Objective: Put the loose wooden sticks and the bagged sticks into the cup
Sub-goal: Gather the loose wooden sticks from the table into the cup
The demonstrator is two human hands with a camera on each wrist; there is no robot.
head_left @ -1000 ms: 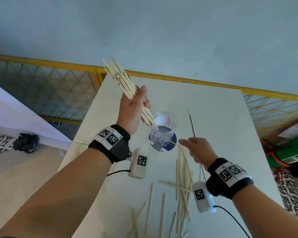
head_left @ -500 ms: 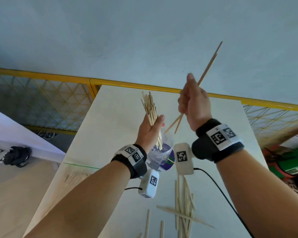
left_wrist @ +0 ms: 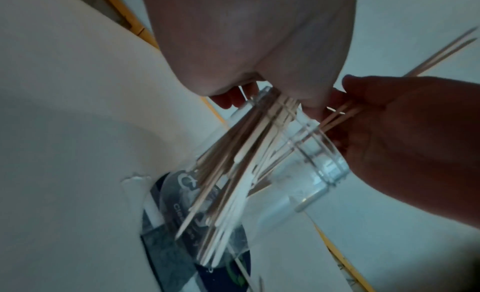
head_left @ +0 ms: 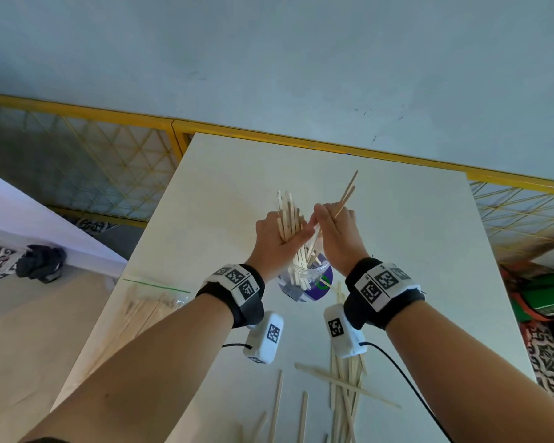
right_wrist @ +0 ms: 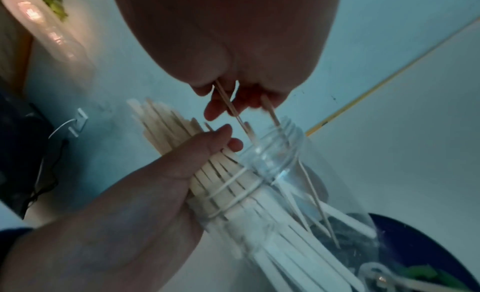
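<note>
On the near edge of the white table (head_left: 224, 174), loose wooden sticks (head_left: 343, 388) are lying scattered in a rough pile, while a clear bag of sticks (head_left: 151, 303) is resting at the left side. Just beyond them, the clear cup (head_left: 304, 273) is standing on a dark round label (head_left: 320, 287), and both hands are now working directly over its mouth. The left hand (head_left: 277, 239) is gripping a thick bundle of flat sticks (head_left: 288, 215), fingers and thumb curled round it, with the lower ends already inside the cup; half a second ago that bundle was being held a little higher above the rim. The right hand (head_left: 338, 233), which was raised well above the table half a second ago, has come down beside the left and is pinching two thin pointed skewers (head_left: 347, 190), whose lower tips are reaching into the cup. Behind the table, a yellow mesh fence (head_left: 109, 155) is running along a pale wall (head_left: 269, 59)
</note>
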